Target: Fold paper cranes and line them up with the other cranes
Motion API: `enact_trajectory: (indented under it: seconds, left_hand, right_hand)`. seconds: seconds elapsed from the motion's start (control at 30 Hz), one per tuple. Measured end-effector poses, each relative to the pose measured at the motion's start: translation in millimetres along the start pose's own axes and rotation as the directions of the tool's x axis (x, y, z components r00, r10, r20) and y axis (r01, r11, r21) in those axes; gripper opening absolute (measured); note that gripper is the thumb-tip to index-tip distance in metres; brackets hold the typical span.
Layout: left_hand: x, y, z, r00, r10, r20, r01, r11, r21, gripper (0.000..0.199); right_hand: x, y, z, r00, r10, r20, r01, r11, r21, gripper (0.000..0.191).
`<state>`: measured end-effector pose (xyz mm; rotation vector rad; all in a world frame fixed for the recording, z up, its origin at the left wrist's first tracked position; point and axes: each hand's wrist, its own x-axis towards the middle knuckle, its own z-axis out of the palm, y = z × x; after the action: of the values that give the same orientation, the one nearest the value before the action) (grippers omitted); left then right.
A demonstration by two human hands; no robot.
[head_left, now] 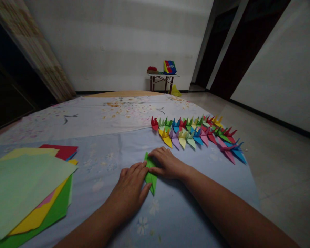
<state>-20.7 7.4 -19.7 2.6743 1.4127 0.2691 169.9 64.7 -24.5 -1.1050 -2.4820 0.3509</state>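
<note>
A narrow, diamond-shaped piece of folded green paper lies on the cloth between my hands, its lower tip pointing towards me. My left hand holds its left side, with the fingertips at the middle edge and the thumb by the lower part. From the other side, my right hand grips the upper part, fingers bent over the top and thumb across the middle. My fingers cover some of the folds. Beyond my right hand stand rows of folded paper cranes in many colours.
At the left lies a loose stack of coloured paper sheets, pale green on top. A flowered blue cloth covers the round table, with a white flowered cloth farther back. Against the far wall, a small table carries a colourful box.
</note>
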Motion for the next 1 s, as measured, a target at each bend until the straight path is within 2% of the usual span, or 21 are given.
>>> enact_trajectory:
  seconds: [0.6, 1.0]
  left_hand:
    - [2.9, 16.6, -1.5, 0.995, -0.079, -0.058, 0.081, 0.995, 0.05, 0.036]
    - [4.2, 18.9, -3.4, 0.995, -0.1, -0.004, 0.1, 0.993, 0.07, 0.046]
  right_hand:
    - [0.8, 1.6, 1.5, 1.0, -0.007, -0.005, 0.007, 1.0, -0.008, 0.04]
    - [2.3, 3.3, 3.0, 0.999, 0.031, -0.015, -0.031, 0.999, 0.018, 0.042]
